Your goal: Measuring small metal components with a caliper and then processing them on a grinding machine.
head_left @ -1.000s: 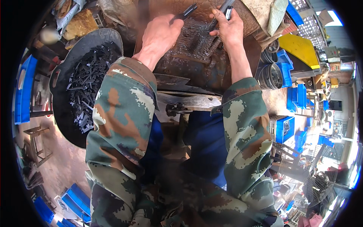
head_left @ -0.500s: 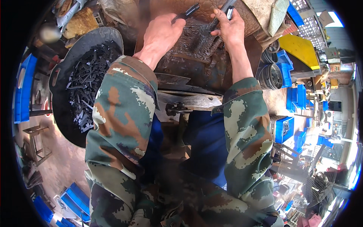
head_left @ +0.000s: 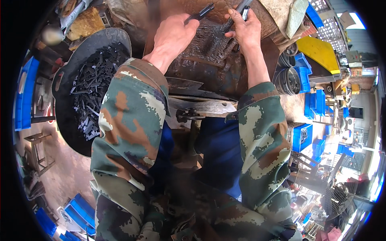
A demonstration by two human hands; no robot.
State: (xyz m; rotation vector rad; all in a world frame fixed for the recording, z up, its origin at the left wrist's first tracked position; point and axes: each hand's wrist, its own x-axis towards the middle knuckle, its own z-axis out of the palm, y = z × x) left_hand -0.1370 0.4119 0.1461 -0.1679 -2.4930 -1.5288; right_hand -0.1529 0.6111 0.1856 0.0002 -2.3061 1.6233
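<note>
My left hand (head_left: 173, 37) is closed round one end of a narrow black metal piece (head_left: 202, 13), whose free end points up and to the right. My right hand (head_left: 247, 33) pinches a small dark piece with a shiny edge (head_left: 245, 15), with thumb and fingers around it. Beside those right fingers a grey bar (head_left: 242, 5) comes in from the upper edge; whether the hand touches it, I cannot tell. Beneath both hands lies a wet, mud-caked dark work surface (head_left: 207, 44).
To the left, a large black basin (head_left: 64, 108) holds many loose dark metal pieces (head_left: 94, 82). At the right stand round buckets (head_left: 287, 81), blue bins (head_left: 302, 79) and a yellow panel (head_left: 319, 54). A pale stone-like slab (head_left: 296, 17) lies at the upper right.
My left hand has shifted very slightly to the right with the black metal piece. The right hand has hardly moved and keeps its pinch.
</note>
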